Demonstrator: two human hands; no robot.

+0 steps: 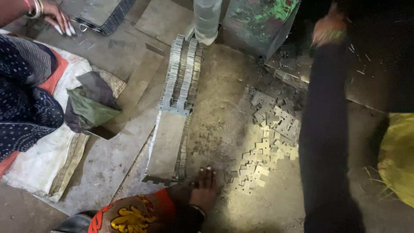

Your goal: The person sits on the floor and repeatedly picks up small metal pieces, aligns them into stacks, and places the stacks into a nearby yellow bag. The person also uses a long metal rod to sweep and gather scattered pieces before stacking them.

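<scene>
My right hand (330, 28) is stretched far out at the top right, on a dark-sleeved arm (323, 129) that runs up from the bottom edge. The hand is blurred and hovers over a dark metal surface (379, 73) strewn with shavings; whether it holds anything is unclear. My left hand is out of view. A loose pile of small stamped metal pieces (267, 138) lies on the floor just left of my arm. Further left, long rows of stacked metal pieces (181, 69) stand on edge, ending at a flat metal sheet (166, 144).
A bare foot with an anklet (205, 187) rests near the bottom centre. Another person sits at left on a white sack (51, 142), their hand (58, 19) at the top left. A crumpled green cloth (92, 105), a plastic bottle (206, 19), a green-stained machine (258, 21) and a yellow sack (399, 155) surround the floor.
</scene>
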